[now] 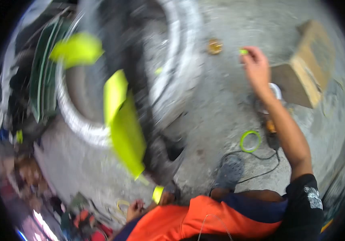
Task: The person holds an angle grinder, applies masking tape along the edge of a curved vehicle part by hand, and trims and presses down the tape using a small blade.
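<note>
My right hand (256,70) is raised over the floor, thumb and fingers pinched on a small piece of yellow tape (243,52). Low in the view is my left hand (135,209), small and blurred, its fingers not clear. Ahead of me a long dark part (134,60), smeared by motion, crosses large silver rings (180,52). A folded bright yellow sheet (125,128) lies along the dark part, and another yellow piece (78,50) is at its upper left. A yellow-green tape roll (250,141) lies on the floor below my right forearm.
A cardboard box (305,66) stands right of my right hand. An amber round object (215,46) sits on the concrete floor (216,108). A black cable (267,170) runs near my shoe (231,170). Dark green panels (46,72) and blurred clutter (80,217) are at left.
</note>
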### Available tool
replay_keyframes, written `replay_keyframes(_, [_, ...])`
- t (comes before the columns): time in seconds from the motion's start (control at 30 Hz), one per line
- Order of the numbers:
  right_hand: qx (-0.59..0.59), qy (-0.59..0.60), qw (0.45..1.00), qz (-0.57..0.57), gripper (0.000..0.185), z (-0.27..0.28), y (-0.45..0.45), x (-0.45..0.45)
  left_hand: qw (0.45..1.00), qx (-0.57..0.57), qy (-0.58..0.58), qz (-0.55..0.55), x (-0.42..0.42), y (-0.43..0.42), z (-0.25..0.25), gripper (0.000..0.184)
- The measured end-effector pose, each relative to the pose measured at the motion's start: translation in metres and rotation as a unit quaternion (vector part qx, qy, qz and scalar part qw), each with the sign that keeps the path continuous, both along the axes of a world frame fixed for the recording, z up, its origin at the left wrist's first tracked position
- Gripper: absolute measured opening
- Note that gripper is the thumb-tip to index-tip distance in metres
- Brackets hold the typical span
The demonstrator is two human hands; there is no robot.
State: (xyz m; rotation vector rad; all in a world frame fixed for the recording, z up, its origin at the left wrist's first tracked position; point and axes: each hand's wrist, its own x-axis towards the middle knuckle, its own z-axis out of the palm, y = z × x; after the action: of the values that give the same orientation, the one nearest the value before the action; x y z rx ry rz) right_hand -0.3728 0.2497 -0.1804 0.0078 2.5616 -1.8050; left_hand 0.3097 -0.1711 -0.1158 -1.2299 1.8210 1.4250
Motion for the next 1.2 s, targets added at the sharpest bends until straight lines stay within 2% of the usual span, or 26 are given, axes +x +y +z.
replay_keyframes(0.03, [-0.033, -0.033, 0.999, -0.004, 0.026, 0.005, -0.002, 0.004, 0.997, -0.047, -0.052, -0.026, -0.005, 0.008, 0.003, 0.029])
replay_keyframes(0.07, [-0.062, -0.065, 0.996, -0.008, 0.026, 0.007, -0.006, 0.01, 0.993, -0.037, -0.08, -0.073, -0.013, 0.007, 0.007, 0.03])
replay_keyframes(0.13, [-0.065, -0.08, 0.995, -0.004, 0.028, -0.003, -0.006, 0.017, 0.991, -0.009, -0.133, -0.026, -0.052, 0.024, 0.028, 0.032])
replay_keyframes(0.17, [-0.068, -0.081, 0.994, 0.015, 0.028, -0.004, -0.008, 0.022, 0.989, -0.019, -0.147, -0.018, -0.053, 0.029, 0.026, 0.021])
replay_keyframes(0.23, [-0.063, -0.13, 0.989, 0.033, 0.03, -0.006, -0.003, 0.031, 0.986, -0.023, -0.164, -0.026, -0.063, 0.036, 0.022, 0.019])
replay_keyframes(0.27, [-0.058, -0.129, 0.989, 0.042, 0.03, -0.007, -0.002, 0.035, 0.981, -0.028, -0.183, -0.049, -0.069, 0.04, 0.023, 0.023])
replay_keyframes(0.3, [-0.063, -0.144, 0.987, 0.046, 0.031, -0.008, -0.002, 0.038, 0.988, -0.017, -0.154, -0.022, -0.078, 0.047, 0.027, 0.034])
replay_keyframes(0.4, [-0.071, -0.168, 0.981, 0.062, 0.032, -0.014, 0.003, 0.044, 0.975, 0.025, -0.218, -0.024, -0.1, 0.05, 0.037, 0.036])
replay_keyframes(0.53, [-0.103, -0.167, 0.98, 0.043, 0.034, -0.007, 0.001, 0.05, 0.983, 0.046, -0.177, 0.031, -0.067, 0.045, 0.02, 0.038])
replay_keyframes(0.7, [-0.092, -0.161, 0.982, 0.023, 0.032, -0.006, 0.009, 0.047, 0.97, -0.04, -0.236, -0.026, -0.063, 0.035, 0.026, 0.042])
replay_keyframes(0.93, [-0.165, -0.166, 0.972, -0.012, 0.028, -0.002, 0.014, 0.037, 0.974, -0.074, -0.2, -0.071, -0.054, 0.033, 0.008, 0.042])
replay_keyframes(1.0, [-0.164, -0.159, 0.973, -0.002, 0.026, 0.006, 0.014, 0.03, 0.982, -0.048, -0.163, -0.085, -0.049, 0.03, 0.0, 0.045])
replay_keyframes(1.03, [-0.182, -0.143, 0.973, -0.007, 0.025, 0.009, 0.013, 0.026, 0.987, -0.031, -0.145, -0.057, -0.055, 0.033, 0.002, 0.044])
replay_keyframes(1.07, [-0.202, -0.129, 0.971, -0.007, 0.025, 0.012, 0.01, 0.021, 0.984, -0.027, -0.165, -0.057, -0.062, 0.034, 0.005, 0.042])
replay_keyframes(1.13, [-0.196, -0.096, 0.976, -0.022, 0.025, 0.021, 0.004, 0.009, 0.984, -0.024, -0.166, -0.062, -0.06, 0.035, 0.005, 0.042])
replay_keyframes(1.2, [-0.148, -0.057, 0.987, 0.001, 0.025, 0.024, 0.003, -0.007, 0.989, 0.006, -0.149, -0.012, -0.04, 0.029, -0.003, 0.041])
